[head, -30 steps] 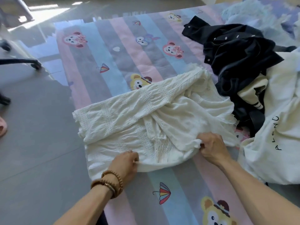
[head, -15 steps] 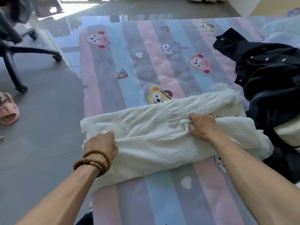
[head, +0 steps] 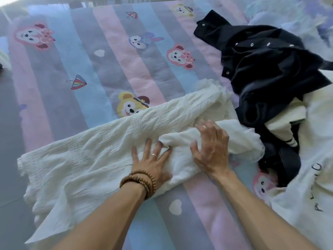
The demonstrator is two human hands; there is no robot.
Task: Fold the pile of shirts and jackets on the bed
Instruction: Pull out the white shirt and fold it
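A left hand (head: 153, 163), fingers spread flat, presses down on a crinkled white shirt (head: 100, 152) lying across a striped cartoon-print bed cover (head: 75, 56). Just beside it, the right hand (head: 211, 150) rests open on a bunched fold of the same shirt, gripping nothing. A black jacket (head: 266, 69) lies heaped to the right.

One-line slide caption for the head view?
Both hands, left and right, press flat on a white crinkled shirt beside a dark jacket on the striped bedspread.
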